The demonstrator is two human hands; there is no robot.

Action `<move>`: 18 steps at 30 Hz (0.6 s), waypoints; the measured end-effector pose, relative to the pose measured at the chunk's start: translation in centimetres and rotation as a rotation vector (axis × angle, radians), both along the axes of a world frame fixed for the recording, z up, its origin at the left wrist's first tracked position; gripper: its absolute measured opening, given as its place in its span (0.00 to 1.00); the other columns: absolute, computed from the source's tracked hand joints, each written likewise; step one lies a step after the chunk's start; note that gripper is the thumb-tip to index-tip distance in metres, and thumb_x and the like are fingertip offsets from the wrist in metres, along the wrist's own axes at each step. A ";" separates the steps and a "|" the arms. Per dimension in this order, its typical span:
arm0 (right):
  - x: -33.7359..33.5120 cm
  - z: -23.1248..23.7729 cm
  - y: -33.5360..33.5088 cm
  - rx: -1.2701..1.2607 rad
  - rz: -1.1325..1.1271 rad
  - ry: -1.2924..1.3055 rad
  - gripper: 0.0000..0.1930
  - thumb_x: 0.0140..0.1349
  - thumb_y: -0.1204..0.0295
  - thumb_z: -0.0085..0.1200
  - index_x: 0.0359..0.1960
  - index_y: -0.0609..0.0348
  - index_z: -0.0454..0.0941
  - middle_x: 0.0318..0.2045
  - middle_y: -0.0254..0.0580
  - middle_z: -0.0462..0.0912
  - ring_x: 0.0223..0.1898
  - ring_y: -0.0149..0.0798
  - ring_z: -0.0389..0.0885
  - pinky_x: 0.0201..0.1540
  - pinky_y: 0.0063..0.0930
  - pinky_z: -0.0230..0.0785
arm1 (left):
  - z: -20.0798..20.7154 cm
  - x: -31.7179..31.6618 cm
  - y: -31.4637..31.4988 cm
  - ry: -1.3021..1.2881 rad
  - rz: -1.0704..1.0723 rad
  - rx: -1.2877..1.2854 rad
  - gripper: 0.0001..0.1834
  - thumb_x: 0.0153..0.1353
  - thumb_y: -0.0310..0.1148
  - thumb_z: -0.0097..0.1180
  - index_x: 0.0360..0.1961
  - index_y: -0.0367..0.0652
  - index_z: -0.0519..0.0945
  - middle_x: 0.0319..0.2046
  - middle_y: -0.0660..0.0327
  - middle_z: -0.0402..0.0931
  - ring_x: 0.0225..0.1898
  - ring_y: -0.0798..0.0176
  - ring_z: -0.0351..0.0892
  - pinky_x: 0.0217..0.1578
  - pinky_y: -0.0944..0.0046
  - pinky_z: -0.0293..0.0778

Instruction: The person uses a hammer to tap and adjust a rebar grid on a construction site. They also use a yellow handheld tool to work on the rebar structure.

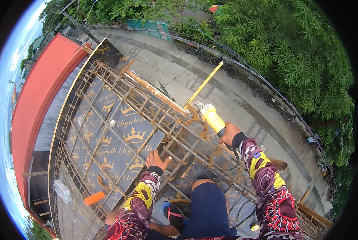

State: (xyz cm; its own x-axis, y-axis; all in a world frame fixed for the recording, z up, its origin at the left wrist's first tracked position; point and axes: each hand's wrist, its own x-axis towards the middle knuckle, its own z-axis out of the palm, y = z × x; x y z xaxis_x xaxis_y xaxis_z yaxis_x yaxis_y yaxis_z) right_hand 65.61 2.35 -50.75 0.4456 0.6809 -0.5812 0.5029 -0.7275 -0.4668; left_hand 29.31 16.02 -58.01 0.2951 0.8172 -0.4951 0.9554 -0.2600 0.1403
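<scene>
Though rusty, straight rebar (183,145) beside grinder (213,119)

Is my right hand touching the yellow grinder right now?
Touching. The head view shows your right hand closed around the back end of the yellow grinder.

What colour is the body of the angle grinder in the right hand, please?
The angle grinder body is yellow, best seen in the head view.

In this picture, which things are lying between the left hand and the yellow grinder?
In the head view, a cage of rusty steel bars lies between the left hand and the yellow grinder.
</scene>
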 end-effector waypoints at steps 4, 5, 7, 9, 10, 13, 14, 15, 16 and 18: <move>0.2 -2.2 3.7 -0.133 0.119 0.027 0.35 0.40 0.61 0.72 0.50 0.69 0.75 0.42 0.61 0.84 0.45 0.53 0.85 0.48 0.40 0.77 | -1.1 -0.9 0.6 0.207 -0.066 -0.262 0.70 0.43 0.83 0.51 0.75 0.43 0.47 0.74 0.46 0.46 0.76 0.45 0.41 0.71 0.37 0.40; 0.7 -2.2 4.1 -0.176 0.130 0.007 0.35 0.42 0.61 0.71 0.51 0.67 0.75 0.43 0.58 0.85 0.45 0.52 0.85 0.49 0.39 0.78 | -1.1 0.0 0.2 0.238 -0.072 -0.293 0.74 0.38 0.85 0.53 0.76 0.44 0.44 0.74 0.45 0.46 0.76 0.45 0.42 0.71 0.36 0.41; 0.8 -2.8 4.8 -0.208 0.148 0.018 0.34 0.43 0.61 0.70 0.51 0.67 0.75 0.43 0.58 0.85 0.46 0.52 0.85 0.49 0.39 0.78 | -0.7 1.1 -0.2 0.304 -0.092 -0.324 0.80 0.31 0.85 0.57 0.76 0.44 0.40 0.74 0.44 0.45 0.75 0.46 0.43 0.71 0.36 0.41; 0.8 -3.6 5.7 -0.234 0.182 0.030 0.33 0.45 0.61 0.69 0.52 0.67 0.75 0.43 0.57 0.85 0.46 0.51 0.85 0.49 0.39 0.78 | 0.0 1.9 -0.3 0.364 -0.120 -0.328 0.85 0.26 0.84 0.61 0.76 0.42 0.36 0.74 0.45 0.45 0.75 0.47 0.45 0.72 0.37 0.39; 0.8 -3.9 5.9 -0.237 0.174 0.047 0.33 0.45 0.61 0.69 0.52 0.67 0.75 0.44 0.57 0.85 0.46 0.51 0.85 0.49 0.39 0.78 | 0.2 2.3 -0.3 0.407 -0.124 -0.333 0.85 0.26 0.84 0.62 0.76 0.42 0.35 0.74 0.45 0.44 0.75 0.47 0.45 0.72 0.37 0.40; 0.3 -3.7 7.0 -0.255 0.172 0.105 0.32 0.47 0.61 0.67 0.52 0.67 0.76 0.45 0.57 0.85 0.47 0.51 0.85 0.50 0.40 0.78 | 0.3 2.6 -0.4 0.531 -0.118 -0.355 0.88 0.25 0.82 0.65 0.75 0.43 0.28 0.75 0.47 0.41 0.75 0.48 0.45 0.71 0.38 0.42; 0.4 -4.2 7.1 -0.261 0.165 0.089 0.31 0.48 0.62 0.66 0.53 0.67 0.76 0.46 0.56 0.85 0.48 0.51 0.85 0.50 0.40 0.78 | 0.1 2.8 -0.4 0.535 -0.127 -0.350 0.88 0.25 0.82 0.66 0.75 0.43 0.28 0.75 0.47 0.41 0.75 0.48 0.45 0.71 0.38 0.42; 0.6 -5.0 7.1 -0.268 0.158 0.073 0.30 0.48 0.62 0.65 0.53 0.66 0.76 0.46 0.56 0.85 0.48 0.50 0.85 0.50 0.40 0.78 | -0.2 2.9 -0.5 0.538 -0.136 -0.345 0.88 0.25 0.82 0.66 0.75 0.42 0.28 0.75 0.47 0.41 0.75 0.48 0.44 0.71 0.38 0.42; 0.7 -5.5 7.0 -0.276 0.153 0.058 0.30 0.49 0.63 0.64 0.53 0.66 0.76 0.46 0.56 0.85 0.48 0.50 0.85 0.50 0.40 0.78 | -0.5 3.0 -0.6 0.541 -0.143 -0.342 0.88 0.25 0.82 0.66 0.75 0.42 0.28 0.75 0.47 0.40 0.75 0.48 0.44 0.71 0.38 0.42; 0.8 -5.5 7.3 -0.265 0.135 0.095 0.28 0.48 0.64 0.64 0.52 0.65 0.77 0.45 0.55 0.85 0.47 0.50 0.85 0.49 0.40 0.78 | -0.4 3.0 -0.5 0.539 -0.143 -0.341 0.88 0.26 0.82 0.65 0.75 0.42 0.27 0.75 0.47 0.40 0.76 0.48 0.43 0.71 0.38 0.42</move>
